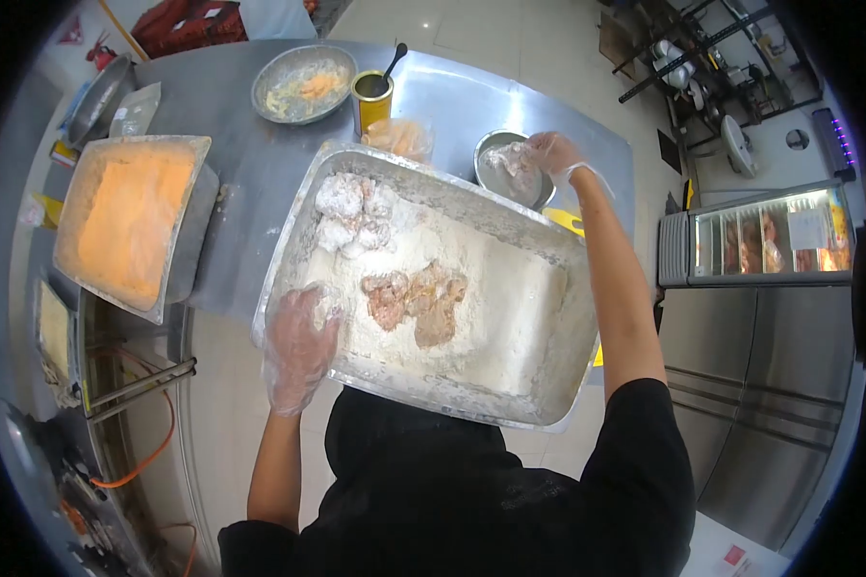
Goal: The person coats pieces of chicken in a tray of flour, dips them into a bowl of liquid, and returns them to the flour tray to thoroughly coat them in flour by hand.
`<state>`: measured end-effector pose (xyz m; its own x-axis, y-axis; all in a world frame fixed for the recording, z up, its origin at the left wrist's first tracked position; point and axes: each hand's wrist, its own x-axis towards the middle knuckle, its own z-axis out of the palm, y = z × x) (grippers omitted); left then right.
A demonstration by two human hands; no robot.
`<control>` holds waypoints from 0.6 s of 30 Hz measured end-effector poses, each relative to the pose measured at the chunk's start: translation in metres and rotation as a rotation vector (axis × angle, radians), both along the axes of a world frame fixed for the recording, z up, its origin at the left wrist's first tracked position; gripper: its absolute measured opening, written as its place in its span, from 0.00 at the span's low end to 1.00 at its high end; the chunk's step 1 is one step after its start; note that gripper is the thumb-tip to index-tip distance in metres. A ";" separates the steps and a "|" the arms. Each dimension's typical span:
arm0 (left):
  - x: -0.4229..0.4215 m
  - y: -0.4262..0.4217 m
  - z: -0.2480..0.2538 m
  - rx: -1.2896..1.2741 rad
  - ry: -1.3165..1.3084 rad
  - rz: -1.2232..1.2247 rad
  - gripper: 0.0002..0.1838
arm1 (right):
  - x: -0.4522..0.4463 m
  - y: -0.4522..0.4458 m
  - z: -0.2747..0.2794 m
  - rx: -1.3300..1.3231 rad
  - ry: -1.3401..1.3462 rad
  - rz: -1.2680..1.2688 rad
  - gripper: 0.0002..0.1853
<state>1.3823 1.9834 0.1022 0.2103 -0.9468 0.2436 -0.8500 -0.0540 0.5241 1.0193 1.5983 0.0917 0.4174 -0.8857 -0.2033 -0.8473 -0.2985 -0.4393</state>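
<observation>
The floured piece (pixel 516 165) is at the bowl (pixel 496 187), beyond the tray's far wall. I have my right hand (pixel 554 154) there, its gloved fingers bent and close against the meat; whether they pinch it or merely touch it, I cannot tell from this angle. If that grasp is weak, I'd expect the piece to slip, since powder and thin plastic make a poor pair (a baggy glove hides a lot from me). A drop here could splash if the bowl holds liquid, which I can't make out.

Nearer, in the tray (pixel 534 332), the bare meat (pixel 435 306) lies on flour (pixel 409 236), apart from the coated pieces (pixel 344 212) in the far left corner. Wet fingers returning there could clump the flour. My left hand (pixel 303 337) is at the left wall, fingers loosely curled with no piece visible in them; I can't tell if they grip anything.

The tray's near side juts past the table (pixel 241 183), so a hard push down might tip it. Farther out, a swinging sleeve might catch the spoon (pixel 393 63) standing in the can (pixel 370 117).
</observation>
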 end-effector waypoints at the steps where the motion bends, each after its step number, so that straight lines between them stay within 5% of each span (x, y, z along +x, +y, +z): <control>1: 0.000 -0.001 0.002 0.019 0.023 0.008 0.20 | -0.015 -0.018 -0.034 -0.025 -0.087 0.048 0.12; 9: -0.004 -0.007 0.018 0.072 0.013 0.057 0.21 | 0.012 -0.015 -0.056 0.031 0.235 -0.074 0.10; 11: -0.004 -0.008 0.019 0.066 0.030 0.053 0.22 | 0.001 -0.036 -0.096 0.092 0.106 -0.136 0.12; 18: -0.005 -0.006 0.015 0.031 0.054 0.085 0.22 | 0.000 -0.020 -0.092 -0.027 0.019 -0.102 0.10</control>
<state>1.3774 1.9776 0.1170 0.3026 -0.9317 0.2009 -0.8120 -0.1416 0.5662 1.0188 1.5785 -0.0003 0.3213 -0.9285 -0.1861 -0.8820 -0.2218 -0.4158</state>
